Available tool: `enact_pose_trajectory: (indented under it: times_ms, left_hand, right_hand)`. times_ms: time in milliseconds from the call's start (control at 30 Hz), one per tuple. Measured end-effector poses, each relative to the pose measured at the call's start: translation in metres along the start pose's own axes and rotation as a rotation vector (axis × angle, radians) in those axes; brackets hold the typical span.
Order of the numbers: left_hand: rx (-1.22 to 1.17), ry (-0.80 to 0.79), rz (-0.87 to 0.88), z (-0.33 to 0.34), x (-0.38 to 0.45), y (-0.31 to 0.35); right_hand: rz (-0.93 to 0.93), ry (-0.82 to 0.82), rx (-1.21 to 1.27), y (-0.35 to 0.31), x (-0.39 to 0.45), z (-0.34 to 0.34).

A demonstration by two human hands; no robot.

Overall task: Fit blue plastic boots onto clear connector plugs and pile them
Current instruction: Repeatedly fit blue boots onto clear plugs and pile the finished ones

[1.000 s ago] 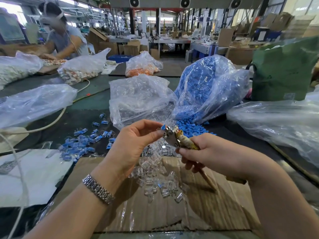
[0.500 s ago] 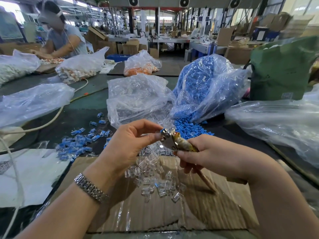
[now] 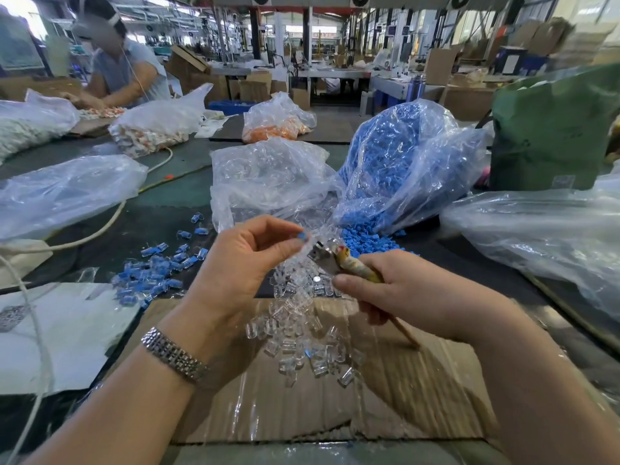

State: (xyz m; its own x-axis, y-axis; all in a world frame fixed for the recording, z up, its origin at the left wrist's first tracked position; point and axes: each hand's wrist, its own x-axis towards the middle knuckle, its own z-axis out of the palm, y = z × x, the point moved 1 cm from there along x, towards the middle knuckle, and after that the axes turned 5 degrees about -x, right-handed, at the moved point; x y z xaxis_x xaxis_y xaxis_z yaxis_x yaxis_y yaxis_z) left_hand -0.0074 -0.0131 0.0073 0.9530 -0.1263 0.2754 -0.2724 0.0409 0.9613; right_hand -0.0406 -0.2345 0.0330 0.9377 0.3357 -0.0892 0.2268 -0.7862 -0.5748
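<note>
In the head view, near the middle of the frame, the left hand (image 3: 248,263) pinches a small blue boot (image 3: 302,235) in a narrow grip. The right hand (image 3: 402,293) grips a metal tool (image 3: 323,258) just right of the boot, its long handle running down to the right. Loose clear plugs (image 3: 302,333) lie below on the cardboard (image 3: 419,391). The finished pile (image 3: 157,273) sits left on the counter (image 3: 161,213). Loose blue boots (image 3: 365,238) spill behind.

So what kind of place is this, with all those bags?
Probably a factory assembly floor. Big bags of blue boots lie on a long worktable, another worker sorts parts, and cardboard boxes stack up behind.
</note>
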Motion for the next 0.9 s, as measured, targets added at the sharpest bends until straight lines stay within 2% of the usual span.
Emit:
enact_pose_trajectory:
  times_ms: [33,100,167,267,367,467,533,600,667,767,833,900]
  left_hand:
    - [0.096,0.047,0.008,-0.010,0.003,0.000]
    - [0.437,0.182,-0.006,-0.036,0.007,0.000]
    - [0.794,0.313,-0.096,-0.059,0.010,0.000]
    - [1.133,0.338,-0.187,-0.068,0.011,0.002]
    - [1.048,0.149,-0.075,-0.054,0.009,-0.001]
    - [1.023,-0.036,-0.073,-0.033,0.005,-0.010]
    - [1.038,-0.064,-0.074,-0.026,0.004,-0.017]
    - [1.031,-0.053,-0.058,-0.023,0.004,-0.021]
    - [0.997,-0.052,-0.055,-0.023,0.005,-0.023]
    - [0.966,-0.075,-0.059,-0.021,0.006,-0.026]
    - [0.964,-0.090,-0.055,-0.019,0.007,-0.027]
    - [0.974,-0.105,-0.051,-0.019,0.006,-0.027]
  right_hand:
    - [0.004,0.026,-0.093,0.004,-0.001,-0.003]
    - [0.007,0.055,-0.263,0.009,-0.001,-0.004]
    - [0.002,0.025,-0.361,0.010,0.001,0.000]
    - [0.002,-0.046,-0.421,0.010,0.006,0.008]
    - [-0.019,-0.045,-0.470,0.013,0.009,0.011]
    - [-0.029,-0.073,-0.428,0.016,0.009,0.011]
    - [-0.010,-0.085,-0.348,0.018,0.008,0.008]
    - [0.012,-0.010,-0.229,0.021,0.009,0.002]
    - [0.062,0.185,-0.161,0.029,0.012,-0.008]
    - [0.157,0.430,-0.205,0.047,0.017,-0.018]
    - [0.219,0.460,-0.256,0.058,0.020,-0.019]
    - [0.254,0.412,-0.302,0.065,0.022,-0.017]
